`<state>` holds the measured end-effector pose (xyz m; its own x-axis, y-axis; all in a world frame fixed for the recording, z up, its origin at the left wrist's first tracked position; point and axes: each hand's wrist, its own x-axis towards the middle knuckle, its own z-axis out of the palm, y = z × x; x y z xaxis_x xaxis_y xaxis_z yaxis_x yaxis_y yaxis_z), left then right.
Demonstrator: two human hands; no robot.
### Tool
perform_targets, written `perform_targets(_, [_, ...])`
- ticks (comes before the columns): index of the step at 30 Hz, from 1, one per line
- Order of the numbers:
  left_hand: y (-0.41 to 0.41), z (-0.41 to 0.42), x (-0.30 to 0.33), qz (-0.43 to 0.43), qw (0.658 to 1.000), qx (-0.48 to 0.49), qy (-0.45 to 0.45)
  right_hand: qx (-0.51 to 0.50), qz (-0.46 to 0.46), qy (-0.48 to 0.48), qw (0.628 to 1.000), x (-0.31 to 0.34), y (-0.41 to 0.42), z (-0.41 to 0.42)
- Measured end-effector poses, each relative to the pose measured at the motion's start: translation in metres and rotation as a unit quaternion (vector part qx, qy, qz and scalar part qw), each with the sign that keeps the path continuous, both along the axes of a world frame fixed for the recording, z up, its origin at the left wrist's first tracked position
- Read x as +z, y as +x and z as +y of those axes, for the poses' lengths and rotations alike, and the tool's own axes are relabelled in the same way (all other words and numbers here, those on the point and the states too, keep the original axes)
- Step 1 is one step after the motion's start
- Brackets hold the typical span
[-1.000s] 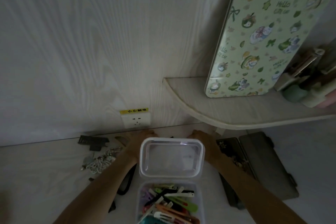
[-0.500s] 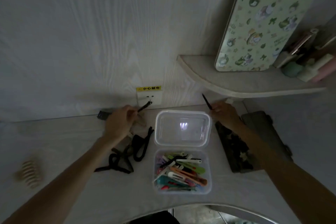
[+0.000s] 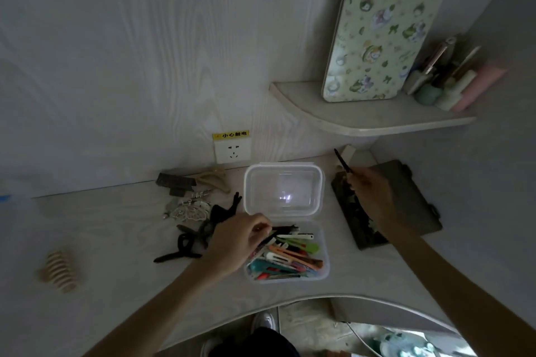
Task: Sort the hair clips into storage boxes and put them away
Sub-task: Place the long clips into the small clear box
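A clear plastic box (image 3: 325, 243) lies on the desk with its lid (image 3: 282, 190) folded back; it is full of several coloured hair clips (image 3: 285, 258). My left hand (image 3: 236, 239) is at the box's left rim, fingers pinching a dark clip (image 3: 285, 228) over the pile. My right hand (image 3: 369, 197) is right of the lid and holds a thin black clip (image 3: 342, 162) pointing up and away. A dark box (image 3: 417, 197) with dark clips in it lies open under my right hand.
Left of the clear box lie black claw clips (image 3: 188, 240), a silver-white clip (image 3: 188, 209), a beige claw clip (image 3: 214, 180) and a dark rectangular clip (image 3: 175, 181). A wooden spiral clip (image 3: 59, 271) sits far left. A wall socket (image 3: 232, 151) and a shelf (image 3: 362, 119) are behind.
My left hand moved from near the socket to the clear box with a dark clip. My right hand shifted slightly, still holding its black clip. The view tilted down.
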<state>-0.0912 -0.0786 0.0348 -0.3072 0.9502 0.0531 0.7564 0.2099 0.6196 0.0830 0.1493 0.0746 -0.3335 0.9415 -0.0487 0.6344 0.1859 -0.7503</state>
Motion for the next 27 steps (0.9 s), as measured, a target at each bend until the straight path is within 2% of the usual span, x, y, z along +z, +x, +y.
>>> perform_targets(4, [0.014,0.014,-0.010,0.045,0.999,-0.010,0.008,0.080,0.003,0.027,0.996,0.017,0.013,-0.042])
perform_targets(8, [0.011,0.007,-0.003,0.064,0.995,0.069,0.046,0.212,-0.091,0.062,0.971,0.008,0.023,-0.079])
perform_targets(10, [0.004,0.003,-0.004,0.053,0.993,0.100,-0.018,0.260,-0.110,0.111,0.953,0.000,0.017,-0.089])
perform_targets(13, [-0.010,0.004,-0.002,0.066,0.978,0.104,-0.166,0.347,-0.139,0.168,0.912,-0.008,0.003,-0.095])
perform_targets(14, [-0.013,0.006,0.002,0.077,0.970,0.104,-0.206,0.351,-0.142,0.181,0.908,-0.011,0.001,-0.095])
perform_targets(16, [-0.013,0.009,0.011,0.089,0.954,0.090,-0.273,0.293,-0.142,0.179,0.929,-0.016,0.007,-0.095])
perform_targets(18, [-0.011,0.010,0.020,0.065,0.935,0.061,-0.342,0.208,-0.168,0.109,0.958,-0.024,0.017,-0.093])
perform_targets(19, [-0.009,0.010,0.022,0.019,0.923,0.054,-0.382,0.177,-0.197,0.023,0.964,-0.030,0.021,-0.091])
perform_targets(21, [-0.002,0.010,0.022,-0.100,0.897,0.047,-0.428,0.153,-0.226,-0.190,0.943,-0.040,0.025,-0.089])
perform_targets(22, [0.000,0.010,0.017,-0.132,0.895,0.046,-0.424,0.151,-0.219,-0.235,0.935,-0.044,0.024,-0.088])
perform_targets(27, [-0.016,0.015,-0.004,-0.139,0.920,0.093,-0.355,0.155,-0.184,-0.255,0.937,-0.050,0.001,-0.066])
